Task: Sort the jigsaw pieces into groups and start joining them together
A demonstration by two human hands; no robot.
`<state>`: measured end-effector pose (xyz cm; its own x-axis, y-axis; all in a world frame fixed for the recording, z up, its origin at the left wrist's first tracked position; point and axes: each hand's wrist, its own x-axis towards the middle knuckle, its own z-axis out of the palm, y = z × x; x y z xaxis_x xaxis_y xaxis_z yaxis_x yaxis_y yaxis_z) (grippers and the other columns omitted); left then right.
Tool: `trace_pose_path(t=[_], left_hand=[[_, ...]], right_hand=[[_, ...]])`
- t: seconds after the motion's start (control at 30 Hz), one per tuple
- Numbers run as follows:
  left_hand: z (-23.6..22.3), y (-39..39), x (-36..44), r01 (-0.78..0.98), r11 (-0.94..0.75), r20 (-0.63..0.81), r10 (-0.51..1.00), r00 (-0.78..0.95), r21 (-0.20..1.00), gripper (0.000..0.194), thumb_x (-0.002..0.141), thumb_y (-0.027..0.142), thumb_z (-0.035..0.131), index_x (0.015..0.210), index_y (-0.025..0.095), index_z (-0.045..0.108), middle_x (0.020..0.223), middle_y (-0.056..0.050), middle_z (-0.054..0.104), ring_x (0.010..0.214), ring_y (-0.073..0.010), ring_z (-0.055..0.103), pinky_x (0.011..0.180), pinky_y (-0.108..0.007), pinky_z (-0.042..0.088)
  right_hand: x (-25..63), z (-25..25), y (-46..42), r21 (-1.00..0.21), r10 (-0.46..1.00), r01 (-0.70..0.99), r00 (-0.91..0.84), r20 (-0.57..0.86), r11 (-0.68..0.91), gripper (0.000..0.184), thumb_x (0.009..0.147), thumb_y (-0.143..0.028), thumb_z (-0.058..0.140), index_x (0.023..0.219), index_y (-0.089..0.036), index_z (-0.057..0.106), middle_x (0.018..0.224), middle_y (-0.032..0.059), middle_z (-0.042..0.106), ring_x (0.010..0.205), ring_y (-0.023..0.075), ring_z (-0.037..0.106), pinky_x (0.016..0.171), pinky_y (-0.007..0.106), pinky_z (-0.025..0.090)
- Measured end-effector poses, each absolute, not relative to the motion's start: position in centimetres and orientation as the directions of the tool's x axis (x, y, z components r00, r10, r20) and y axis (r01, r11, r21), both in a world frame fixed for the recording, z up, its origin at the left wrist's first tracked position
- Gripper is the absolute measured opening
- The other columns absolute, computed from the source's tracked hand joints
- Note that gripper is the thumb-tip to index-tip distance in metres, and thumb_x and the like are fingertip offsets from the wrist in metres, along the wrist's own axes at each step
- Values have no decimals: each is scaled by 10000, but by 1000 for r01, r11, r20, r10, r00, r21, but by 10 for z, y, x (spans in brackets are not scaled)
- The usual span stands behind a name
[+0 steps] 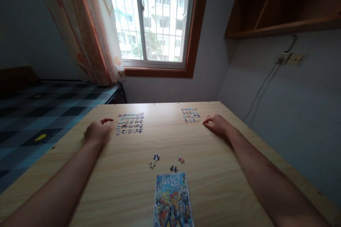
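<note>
My left hand (98,130) rests on the wooden table (213,184), fingers loosely curled and apart, holding nothing, just left of a large spread of small jigsaw pieces (129,123). My right hand (216,124) lies on the table too, fingers relaxed and empty, just right of a smaller patch of laid-out pieces (190,115). Several loose pieces (166,162) lie in the middle, closer to me. A colourful picture card (173,200) with blue lettering lies at the near edge, between my forearms.
A window (160,17) with a wooden frame is behind the table, a patterned curtain (90,28) at its left. A bed with a checked cover (39,113) stands left. A wooden shelf (282,7) and a wall socket (290,58) are on the right wall.
</note>
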<state>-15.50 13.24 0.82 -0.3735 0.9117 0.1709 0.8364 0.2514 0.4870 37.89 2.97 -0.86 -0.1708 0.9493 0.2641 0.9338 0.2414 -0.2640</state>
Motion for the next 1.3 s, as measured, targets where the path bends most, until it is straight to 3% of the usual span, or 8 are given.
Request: trace_pose_path(t=[0.3, 0.77, 0.87, 1.03, 1.13, 1.3], left_hand=[[11, 129, -152, 830, 250, 173, 909, -378, 498, 377, 788, 382, 534, 1085, 270, 737, 699, -23, 646, 684, -228, 573, 623, -296, 359], [8, 128, -151, 831, 234, 182, 912, -367, 504, 377, 808, 374, 533, 1099, 254, 739, 711, -22, 673, 686, -213, 580, 638, -288, 371], [7, 128, -152, 831, 227, 178, 916, -359, 507, 379, 810, 375, 536, 1107, 248, 737, 773, -36, 697, 714, -212, 584, 649, -289, 372], [5, 129, -152, 825, 222, 194, 909, -368, 520, 377, 806, 384, 525, 1077, 243, 745, 776, -46, 699, 719, -233, 603, 643, -304, 393], [4, 129, -153, 821, 218, 203, 906, -372, 528, 368, 795, 380, 522, 1050, 252, 754, 762, -42, 697, 714, -243, 617, 650, -314, 412], [4, 130, -153, 824, 223, 197, 908, -370, 520, 369, 792, 374, 517, 1060, 269, 749, 792, -45, 705, 736, -257, 626, 679, -332, 426]], right_hand=[[377, -37, 46, -262, 920, 949, -65, 387, 177, 256, 916, -340, 576, 1003, -235, 793, 942, 64, 743, 928, 220, 638, 862, 320, 468], [363, -20, 35, -376, 866, 894, -26, 499, 243, 257, 908, -336, 578, 988, -211, 788, 916, 80, 741, 838, 202, 653, 778, 309, 490], [325, 0, 27, -393, 820, 814, -167, 547, 428, 223, 906, -334, 608, 931, -210, 791, 839, 71, 732, 768, 185, 636, 752, 310, 483], [227, 22, -10, -248, 664, 625, -621, 417, 740, 215, 955, -347, 578, 1062, -283, 753, 981, 44, 738, 896, 174, 608, 861, 342, 446], [186, 22, -35, -160, 618, 602, -720, 316, 782, 241, 958, -385, 571, 1119, -292, 725, 1057, 52, 720, 995, 205, 581, 884, 366, 418], [182, 19, -40, -59, 629, 641, -724, 284, 765, 216, 955, -349, 565, 961, -253, 759, 1107, 69, 693, 1004, 223, 560, 878, 380, 397]])
